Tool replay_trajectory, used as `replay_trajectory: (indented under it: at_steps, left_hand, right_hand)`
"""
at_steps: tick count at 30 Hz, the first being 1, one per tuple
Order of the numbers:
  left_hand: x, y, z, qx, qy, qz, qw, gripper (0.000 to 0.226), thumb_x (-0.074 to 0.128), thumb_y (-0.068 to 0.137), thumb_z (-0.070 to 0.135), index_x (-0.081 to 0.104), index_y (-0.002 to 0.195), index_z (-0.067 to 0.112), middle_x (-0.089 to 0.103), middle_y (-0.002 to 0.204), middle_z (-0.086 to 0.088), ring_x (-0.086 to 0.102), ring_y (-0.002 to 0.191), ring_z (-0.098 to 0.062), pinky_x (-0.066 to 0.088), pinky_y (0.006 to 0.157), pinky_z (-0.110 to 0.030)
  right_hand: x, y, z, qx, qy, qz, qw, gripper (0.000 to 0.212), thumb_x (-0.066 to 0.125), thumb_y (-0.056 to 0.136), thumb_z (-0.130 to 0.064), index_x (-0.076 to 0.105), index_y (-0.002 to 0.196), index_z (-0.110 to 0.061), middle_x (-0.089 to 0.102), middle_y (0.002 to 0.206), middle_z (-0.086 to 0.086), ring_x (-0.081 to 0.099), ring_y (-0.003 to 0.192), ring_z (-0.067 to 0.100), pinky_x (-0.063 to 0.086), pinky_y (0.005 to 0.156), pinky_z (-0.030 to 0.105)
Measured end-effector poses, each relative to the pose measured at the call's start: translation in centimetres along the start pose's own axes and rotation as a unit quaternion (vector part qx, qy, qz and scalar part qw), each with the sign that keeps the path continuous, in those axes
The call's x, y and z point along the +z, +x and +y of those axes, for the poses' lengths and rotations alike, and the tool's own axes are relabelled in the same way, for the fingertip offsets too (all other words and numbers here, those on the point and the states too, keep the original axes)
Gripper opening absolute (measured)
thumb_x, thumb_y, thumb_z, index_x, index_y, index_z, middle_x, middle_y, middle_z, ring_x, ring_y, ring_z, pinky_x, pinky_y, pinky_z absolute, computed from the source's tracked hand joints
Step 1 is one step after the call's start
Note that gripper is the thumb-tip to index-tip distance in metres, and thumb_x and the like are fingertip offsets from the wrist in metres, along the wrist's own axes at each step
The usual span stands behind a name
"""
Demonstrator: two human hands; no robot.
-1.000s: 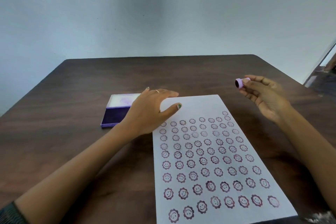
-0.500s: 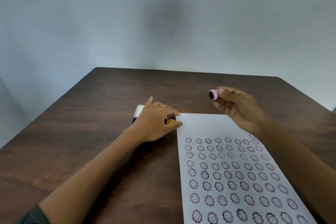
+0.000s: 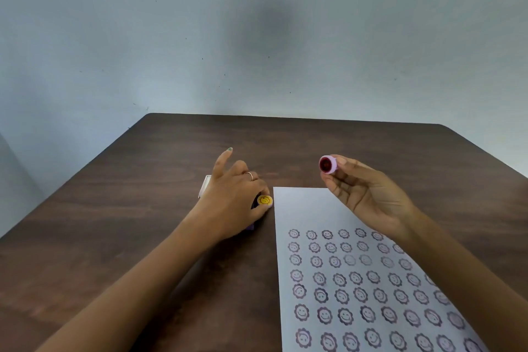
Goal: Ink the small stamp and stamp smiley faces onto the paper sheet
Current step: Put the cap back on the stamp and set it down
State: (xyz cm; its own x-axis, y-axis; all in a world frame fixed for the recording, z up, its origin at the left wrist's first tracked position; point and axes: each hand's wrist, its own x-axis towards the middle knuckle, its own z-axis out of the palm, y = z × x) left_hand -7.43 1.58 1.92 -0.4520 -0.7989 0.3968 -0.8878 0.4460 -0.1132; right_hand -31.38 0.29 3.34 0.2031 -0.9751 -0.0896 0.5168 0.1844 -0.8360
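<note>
A white paper sheet point(image 3: 303, 208) lies at the lower right, and rows of purple smiley prints cover its near part. My left hand point(image 3: 231, 203) pinches a small stamp with a yellow smiley top point(image 3: 265, 200) just left of the sheet's far corner, index finger raised. Under that hand sits the ink pad point(image 3: 206, 186), of which only a pale lid corner and a purple edge show. My right hand point(image 3: 363, 194) hovers above the sheet's far edge. It holds up a small lilac round piece point(image 3: 328, 164) between thumb and fingertips, its dark red inside facing me.
The dark brown wooden table point(image 3: 143, 223) reaches to a pale blue-grey wall point(image 3: 257, 37). Its far edge and rounded corners are in view. My forearms cross the near part of the table.
My left hand left the sheet's corner, moved onto the ink pad, and now grips the yellow-topped stamp. My right hand turned the lilac piece toward me. My view tilted up and shifted.
</note>
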Motion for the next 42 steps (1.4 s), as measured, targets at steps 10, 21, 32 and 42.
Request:
replay_trajectory:
  at_steps: [10,21,32,42]
  left_hand:
    - [0.1,0.7,3.0,-0.165,-0.400,0.104,0.895,0.002,0.059,0.083,0.051,0.059,0.084,0.052,0.061,0.082,0.038,0.054,0.091,0.011,0.026,0.106,-0.044]
    - [-0.4,0.5,4.3,-0.189,-0.565,0.127,0.793,0.018,0.067,0.083,0.023,0.064,0.094,0.038,0.065,0.090,0.027,0.061,0.087,0.014,0.044,0.065,-0.002]
    - [0.1,0.5,4.5,-0.179,-0.555,0.115,0.804,0.028,0.069,0.081,0.029,0.067,0.108,0.025,0.070,0.103,0.011,0.066,0.095,-0.002,0.052,0.079,-0.014]
    - [0.4,0.6,4.5,-0.166,-0.511,0.130,0.833,0.035,0.065,0.082,0.032,0.066,0.115,0.020,0.066,0.109,0.013,0.063,0.099,-0.003,0.049,0.085,-0.012]
  right_hand:
    - [0.0,0.0,0.7,0.011,-0.013,-0.024,1.000,0.020,0.068,0.068,-0.011,0.071,0.088,-0.010,0.074,0.083,0.007,0.070,0.076,0.014,0.056,0.064,0.020]
    - [0.7,-0.3,1.5,-0.045,-0.049,-0.043,0.997,0.023,0.069,0.066,-0.007,0.069,0.089,-0.009,0.075,0.088,0.008,0.071,0.081,0.018,0.058,0.070,0.023]
    - [1.0,-0.5,2.1,-0.057,-0.075,-0.051,0.994,0.025,0.070,0.065,-0.007,0.070,0.090,-0.008,0.075,0.092,0.012,0.071,0.084,0.023,0.058,0.070,0.025]
    - [1.0,-0.6,2.1,-0.094,-0.132,-0.056,0.985,0.031,0.073,0.062,-0.009,0.069,0.092,-0.006,0.075,0.091,0.013,0.071,0.084,0.023,0.058,0.069,0.024]
